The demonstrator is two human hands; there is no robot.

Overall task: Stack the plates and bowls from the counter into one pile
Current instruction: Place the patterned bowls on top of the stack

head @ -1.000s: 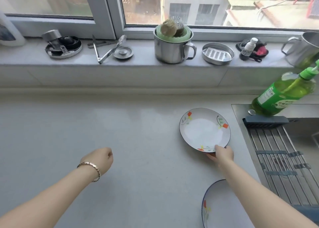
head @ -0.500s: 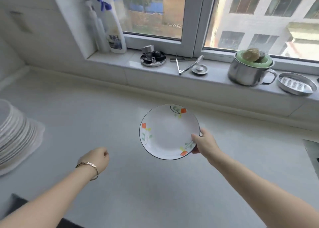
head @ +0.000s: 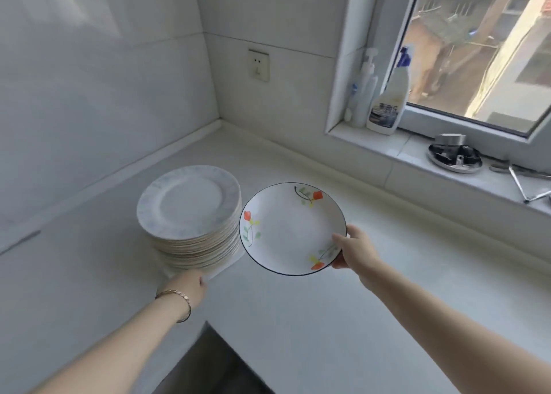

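Right hand (head: 354,250) pinches the rim of the flowered plate (head: 286,229), held in the air just right of the plate pile (head: 187,206) on the counter (head: 298,319). Left hand (head: 190,283) lies at the pile's foot, its fingers hidden. Spray bottle (head: 387,104) label blurred, unreadable.

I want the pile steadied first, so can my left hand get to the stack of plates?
Probably yes. The left hand is at the near foot of the stack of plates, nothing between them; the flowered plate in the right hand is off to the stack's right.
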